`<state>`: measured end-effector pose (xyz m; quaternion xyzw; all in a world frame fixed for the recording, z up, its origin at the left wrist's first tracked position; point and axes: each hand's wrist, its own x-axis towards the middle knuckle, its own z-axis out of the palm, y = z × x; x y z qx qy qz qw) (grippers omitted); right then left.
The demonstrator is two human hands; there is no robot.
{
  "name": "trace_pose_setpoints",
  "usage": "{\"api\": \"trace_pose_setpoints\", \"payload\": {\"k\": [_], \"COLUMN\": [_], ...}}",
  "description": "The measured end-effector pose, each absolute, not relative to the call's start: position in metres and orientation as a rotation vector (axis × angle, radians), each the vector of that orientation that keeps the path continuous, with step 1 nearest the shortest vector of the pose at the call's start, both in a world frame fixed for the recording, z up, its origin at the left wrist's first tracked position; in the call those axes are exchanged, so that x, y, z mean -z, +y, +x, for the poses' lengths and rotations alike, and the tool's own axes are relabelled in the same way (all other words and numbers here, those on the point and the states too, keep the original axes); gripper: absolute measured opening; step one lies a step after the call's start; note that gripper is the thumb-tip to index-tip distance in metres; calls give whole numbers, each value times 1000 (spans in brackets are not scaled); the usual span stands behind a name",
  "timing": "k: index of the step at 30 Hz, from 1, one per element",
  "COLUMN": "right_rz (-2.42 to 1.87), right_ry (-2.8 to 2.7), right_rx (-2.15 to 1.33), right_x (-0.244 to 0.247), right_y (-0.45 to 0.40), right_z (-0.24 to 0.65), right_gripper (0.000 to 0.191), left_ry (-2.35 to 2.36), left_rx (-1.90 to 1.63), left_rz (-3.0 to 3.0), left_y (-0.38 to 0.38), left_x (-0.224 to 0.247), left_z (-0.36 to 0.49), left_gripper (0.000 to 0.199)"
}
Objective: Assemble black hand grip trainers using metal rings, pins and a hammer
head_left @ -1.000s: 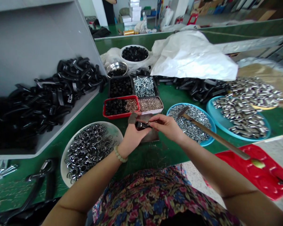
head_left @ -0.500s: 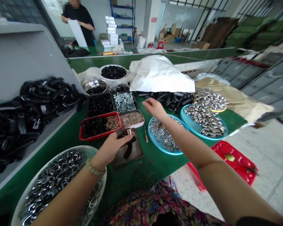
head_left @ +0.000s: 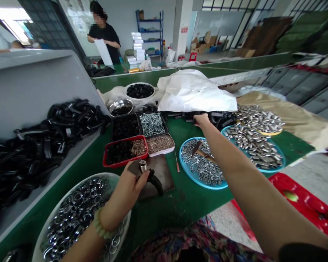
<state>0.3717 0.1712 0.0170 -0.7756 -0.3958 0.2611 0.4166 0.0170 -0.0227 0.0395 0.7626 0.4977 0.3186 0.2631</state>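
Note:
My left hand is closed around a black curved handle-like part, above a dark metal plate. A silvery ridged metal cylinder stands upright at the part's upper end, beside my thumb. My right hand is stretched far forward at the pile of black parts by the edge of the white sheet. Its fingers are curled on a black part, whose shape is mostly hidden. Under my right forearm, a hammer lies across small metal nuts in a blue tray.
Nearby are a red tray, a box of screws, a thin red-handled tool, a tub of metal rings, and a blue tray of metal sleeves. A grey bin borders the left. A co-worker stands behind.
My right hand has moved forward and right, from above the table to the black parts by the sheet. My left hand keeps its hold on the black part. The camera view has shifted.

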Motion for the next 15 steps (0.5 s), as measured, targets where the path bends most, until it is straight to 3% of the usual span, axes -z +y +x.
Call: {"api": "trace_pose_setpoints", "payload": {"k": [4, 10, 15], "right_rz": [-1688, -968, -998], "right_ry": [-954, -754, -1077], "right_rx": [-880, -1195, -1370], "right_x": [4, 16, -5], "right_y": [105, 9, -33], "right_z": [346, 285, 241], "right_gripper": [16, 36, 41], "left_ry": [1335, 1217, 1222], "left_rx": [-896, -639, -565], "left_rz": [1934, 1950, 1982], "left_y": [-26, -25, -31], "left_x": [-34, -28, -28], "left_z": [17, 25, 25], "left_gripper": [23, 33, 39]}}
